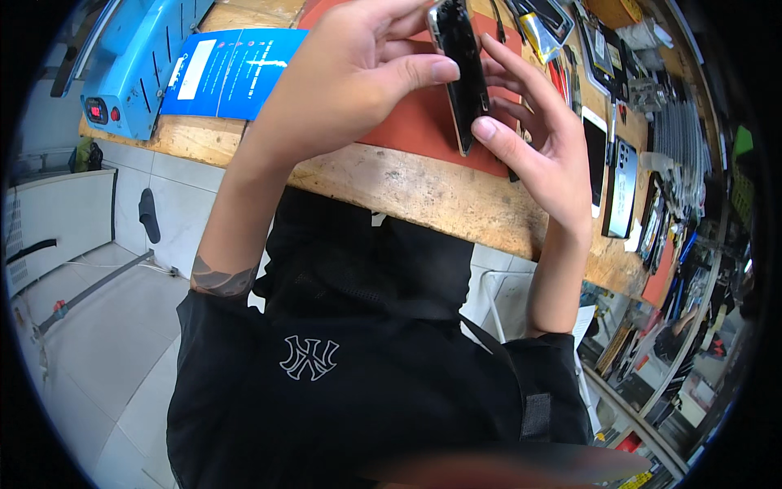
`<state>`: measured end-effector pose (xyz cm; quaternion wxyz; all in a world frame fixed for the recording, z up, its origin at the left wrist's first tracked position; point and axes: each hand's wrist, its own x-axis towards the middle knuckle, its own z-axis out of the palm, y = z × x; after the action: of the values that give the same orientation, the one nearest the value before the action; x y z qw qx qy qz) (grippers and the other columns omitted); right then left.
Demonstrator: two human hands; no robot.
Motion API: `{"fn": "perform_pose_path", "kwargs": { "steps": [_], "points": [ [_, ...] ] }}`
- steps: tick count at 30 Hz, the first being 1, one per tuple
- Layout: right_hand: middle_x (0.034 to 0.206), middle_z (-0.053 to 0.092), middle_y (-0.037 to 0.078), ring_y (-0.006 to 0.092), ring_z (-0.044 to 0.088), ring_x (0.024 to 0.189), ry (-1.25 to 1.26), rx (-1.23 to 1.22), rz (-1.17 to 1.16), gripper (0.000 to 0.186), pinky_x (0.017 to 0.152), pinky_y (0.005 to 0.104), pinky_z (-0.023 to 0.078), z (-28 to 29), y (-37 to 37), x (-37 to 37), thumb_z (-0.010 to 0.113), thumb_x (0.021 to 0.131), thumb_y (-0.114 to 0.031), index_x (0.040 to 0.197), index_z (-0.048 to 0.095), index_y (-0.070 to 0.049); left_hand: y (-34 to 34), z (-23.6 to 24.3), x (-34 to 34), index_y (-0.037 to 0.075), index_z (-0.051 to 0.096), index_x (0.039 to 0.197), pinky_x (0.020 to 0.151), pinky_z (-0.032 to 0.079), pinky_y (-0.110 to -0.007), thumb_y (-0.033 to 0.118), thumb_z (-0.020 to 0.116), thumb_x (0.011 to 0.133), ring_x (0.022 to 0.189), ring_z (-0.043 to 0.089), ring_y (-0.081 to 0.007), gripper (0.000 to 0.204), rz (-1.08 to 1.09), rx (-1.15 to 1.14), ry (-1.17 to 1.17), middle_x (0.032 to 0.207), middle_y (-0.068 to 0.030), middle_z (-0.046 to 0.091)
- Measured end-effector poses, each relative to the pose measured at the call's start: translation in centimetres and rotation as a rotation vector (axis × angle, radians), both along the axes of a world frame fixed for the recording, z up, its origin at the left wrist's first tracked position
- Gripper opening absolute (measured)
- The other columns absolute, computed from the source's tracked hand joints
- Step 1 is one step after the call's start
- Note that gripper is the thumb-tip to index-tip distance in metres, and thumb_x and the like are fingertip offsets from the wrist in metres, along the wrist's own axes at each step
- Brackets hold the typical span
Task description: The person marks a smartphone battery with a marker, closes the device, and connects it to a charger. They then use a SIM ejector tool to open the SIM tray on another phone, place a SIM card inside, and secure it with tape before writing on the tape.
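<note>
A dark phone [466, 102] with a glossy black face and pale metal edge is held upright at a slant over the red mat [399, 134] on the wooden bench. My left hand [350, 85] grips its upper part, the thumb pressed on the black face and fingers curled around behind. My right hand [538, 151] is at its lower right side, thumb against the bottom edge and fingers bent along the side. The far end of the phone runs up to the top edge of the picture.
The bench [375, 187] holds a blue machine [122, 90] and blue printed sheet [212, 94] at left, a white phone [592, 155], a silver phone [621, 187], tools and parts at right. A slipper [147, 213] and pipe lie left below; shelving [684, 318] stands at right.
</note>
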<state>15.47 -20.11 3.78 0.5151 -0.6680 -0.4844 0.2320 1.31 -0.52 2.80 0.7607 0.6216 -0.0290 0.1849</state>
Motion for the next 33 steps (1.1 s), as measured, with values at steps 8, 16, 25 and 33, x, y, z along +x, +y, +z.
{"fn": "perform_pose_path", "kwargs": {
  "steps": [8, 16, 25, 33],
  "points": [
    [0.138, 0.059, 0.014, 0.0217, 0.062, 0.120, -0.032, -0.047, -0.009, 0.071, 0.108, 0.0386, 0.050, 0.1, 0.1, -0.1, 0.078, 0.090, -0.009, 0.154, 0.048, 0.000, -0.2, -0.2, 0.5, -0.007, 0.023, 0.162, 0.109, 0.048, -0.032, -0.007, 0.061, 0.100, 0.128, 0.058, -0.0192, 0.072, -0.009, -0.042, -0.009, 0.143, -0.0181, 0.057],
    [0.127, 0.065, 0.013, 0.0216, 0.064, 0.116, -0.412, -0.005, -0.150, 0.070, 0.099, 0.0360, 0.054, -0.2, 0.5, -1.8, 0.087, 0.079, -0.013, 0.144, 0.062, -0.005, -0.9, -0.3, -0.6, -0.006, 0.031, 0.159, 0.107, 0.049, -0.031, 0.005, 0.066, 0.101, 0.129, 0.058, -0.0203, 0.069, 0.141, 0.129, 0.024, 0.146, -0.0186, 0.055],
    [0.124, 0.064, 0.015, 0.0295, 0.066, 0.110, -0.628, 0.067, -0.219, 0.077, 0.095, 0.0382, 0.055, -0.9, 0.8, -3.6, 0.094, 0.070, -0.016, 0.141, 0.064, -0.009, -3.4, -0.2, -1.7, -0.007, 0.044, 0.153, 0.109, 0.048, -0.031, 0.015, 0.055, 0.108, 0.126, 0.062, -0.0181, 0.052, 0.326, -0.028, 0.009, 0.140, -0.0186, 0.061],
    [0.128, 0.059, 0.017, 0.0338, 0.063, 0.112, -0.647, 0.100, -0.185, 0.077, 0.090, 0.0401, 0.055, -1.1, 0.8, -4.3, 0.092, 0.069, -0.011, 0.141, 0.065, -0.013, -4.5, 0.3, -3.7, -0.011, 0.047, 0.149, 0.109, 0.048, -0.031, 0.006, 0.052, 0.106, 0.126, 0.062, -0.0192, 0.047, 0.432, -0.026, 0.030, 0.139, -0.0190, 0.062]
  ]
}}
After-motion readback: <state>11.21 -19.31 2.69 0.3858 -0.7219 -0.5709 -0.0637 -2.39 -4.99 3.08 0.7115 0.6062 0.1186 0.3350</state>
